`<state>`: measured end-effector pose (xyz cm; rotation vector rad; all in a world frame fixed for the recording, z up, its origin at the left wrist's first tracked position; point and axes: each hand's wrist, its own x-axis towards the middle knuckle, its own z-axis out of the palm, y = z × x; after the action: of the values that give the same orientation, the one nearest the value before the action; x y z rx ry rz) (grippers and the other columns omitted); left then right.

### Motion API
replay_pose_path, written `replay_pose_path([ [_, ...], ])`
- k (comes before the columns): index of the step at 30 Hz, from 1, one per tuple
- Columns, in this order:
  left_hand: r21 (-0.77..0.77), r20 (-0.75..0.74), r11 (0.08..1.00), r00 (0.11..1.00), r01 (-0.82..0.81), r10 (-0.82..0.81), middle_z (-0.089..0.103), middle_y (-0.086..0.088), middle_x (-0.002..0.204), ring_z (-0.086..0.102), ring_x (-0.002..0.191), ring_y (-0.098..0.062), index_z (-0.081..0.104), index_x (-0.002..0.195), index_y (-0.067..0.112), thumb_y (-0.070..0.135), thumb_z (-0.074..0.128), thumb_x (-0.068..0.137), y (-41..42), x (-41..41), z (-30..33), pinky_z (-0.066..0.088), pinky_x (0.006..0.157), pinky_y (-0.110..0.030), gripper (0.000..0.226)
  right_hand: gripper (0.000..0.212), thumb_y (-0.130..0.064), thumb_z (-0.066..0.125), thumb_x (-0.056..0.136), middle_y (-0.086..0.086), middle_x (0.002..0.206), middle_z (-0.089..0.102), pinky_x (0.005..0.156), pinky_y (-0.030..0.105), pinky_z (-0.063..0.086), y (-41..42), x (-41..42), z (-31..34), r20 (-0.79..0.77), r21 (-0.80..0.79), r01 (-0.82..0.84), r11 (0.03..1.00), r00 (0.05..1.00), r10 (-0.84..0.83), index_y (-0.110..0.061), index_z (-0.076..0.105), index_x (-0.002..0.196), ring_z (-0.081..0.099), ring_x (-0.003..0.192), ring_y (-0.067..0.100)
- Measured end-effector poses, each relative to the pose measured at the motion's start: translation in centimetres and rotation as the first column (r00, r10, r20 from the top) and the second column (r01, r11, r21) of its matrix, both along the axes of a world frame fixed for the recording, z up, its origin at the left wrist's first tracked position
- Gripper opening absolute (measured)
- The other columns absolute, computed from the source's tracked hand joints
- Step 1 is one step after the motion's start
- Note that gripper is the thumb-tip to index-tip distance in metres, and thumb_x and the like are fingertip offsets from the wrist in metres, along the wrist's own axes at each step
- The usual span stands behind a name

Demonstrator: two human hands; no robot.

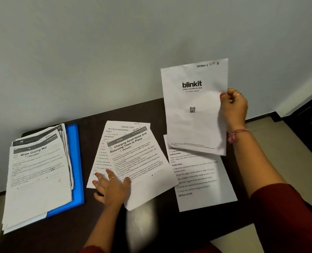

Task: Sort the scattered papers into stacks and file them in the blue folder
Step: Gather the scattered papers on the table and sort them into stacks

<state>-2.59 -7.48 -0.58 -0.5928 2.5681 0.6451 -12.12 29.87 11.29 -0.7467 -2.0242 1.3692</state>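
My right hand (233, 108) pinches a "blinkit" sheet (195, 106) upright above the table's (100, 221) right edge, "SECTION 1 2 3" handwritten on top. My left hand (111, 189) lies flat, fingers spread, on "Charging Small Items and Returning Them to Place" (140, 167). The blue folder (75, 161) sits at the left edge under the "Wipe Drying Mat" stack (38, 176).

Office-like room or home desk, cannot tell which. Dark desk (89, 121) against plain pale wall (115, 52); printed task sheets (137, 161), paper stack (38, 179) on blue folder (76, 161); beige tiled floor (272, 139), dark skirting.
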Motion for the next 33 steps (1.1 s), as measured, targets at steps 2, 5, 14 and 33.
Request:
replay_pose_path([
  [2,0.04,-0.069,0.999,0.998,0.014,-0.011,-0.02,-0.014,0.157,-0.017,0.144,-0.033,0.003,0.153,0.018,0.05,0.051,0.092,1.6,0.1,0.8,-0.003,0.113,-0.057,0.084,0.015,-0.021,0.058,0.09,-0.001,0.089,0.06,0.077,0.021,0.045,1.8,0.9,-0.6,0.022,-0.061,-0.003,0.998,1.0,0.004,-0.014,0.065,0.102,0.051,0.077,0.009],
  [5,0.147,-0.19,0.989,0.982,0.033,-0.004,0.004,-0.015,0.156,0.007,0.142,-0.034,0.024,0.15,0.012,0.04,0.058,0.091,4.9,0.9,1.8,0.013,0.113,-0.052,0.073,0.01,-0.019,0.06,0.085,-0.007,0.073,0.06,0.073,0.028,0.046,3.2,3.1,-2.5,0.076,-0.164,-0.035,0.986,0.996,0.048,-0.018,0.064,0.076,0.051,0.071,0.01],
  [14,0.584,0.135,0.811,0.989,-0.032,-0.058,0.057,0.001,0.084,0.052,0.072,-0.011,0.049,0.087,0.012,0.024,0.056,0.087,13.0,5.2,1.4,0.039,0.059,-0.024,0.014,0.011,-0.009,0.061,0.09,0.008,0.08,0.067,0.079,0.034,0.05,3.0,10.6,-11.7,0.364,-0.286,-0.012,0.958,0.924,0.12,-0.014,0.066,0.082,0.059,0.076,0.021],
  [33,0.599,0.141,0.766,0.972,-0.234,0.187,0.064,-0.01,0.086,0.059,0.075,-0.023,0.055,0.082,0.006,0.022,0.072,0.063,16.0,7.2,-0.1,0.048,0.066,-0.033,0.03,0.016,-0.013,0.06,0.091,0.018,0.118,0.052,0.08,0.03,0.047,0.9,9.7,-14.4,0.581,-0.032,-0.041,0.999,0.812,0.052,0.0,0.062,0.102,0.057,0.097,0.03],
])
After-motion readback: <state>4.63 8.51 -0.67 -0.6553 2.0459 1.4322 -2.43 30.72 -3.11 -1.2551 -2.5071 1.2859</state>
